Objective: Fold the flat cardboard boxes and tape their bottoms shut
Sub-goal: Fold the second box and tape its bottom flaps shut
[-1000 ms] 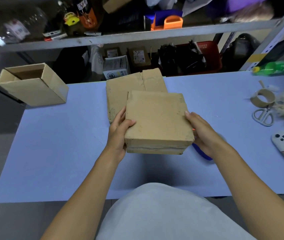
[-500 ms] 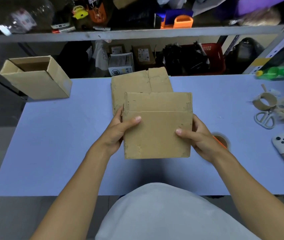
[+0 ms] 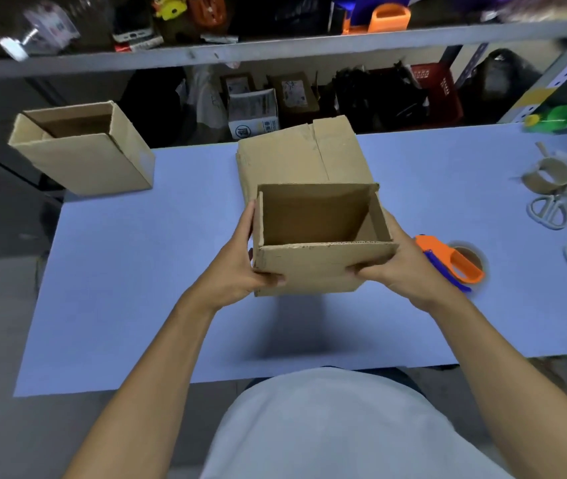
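i hold the opened box [image 3: 320,243] at frame centre above the tabletop [image 3: 137,271], left hand [image 3: 240,267] and right hand [image 3: 403,267] gripping its sides, open mouth up; next it likely needs setting aside.

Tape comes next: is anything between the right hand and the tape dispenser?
Nothing visible. The tape dispenser lies on the table just right of the right hand, with bare tabletop between. Both hands, left hand too, hold the box.

The box [image 3: 323,243] has been turned from closed bottom up to open mouth up. The tape dispenser [image 3: 451,261], previously hidden behind the right hand [image 3: 403,267], is exposed beside the box.
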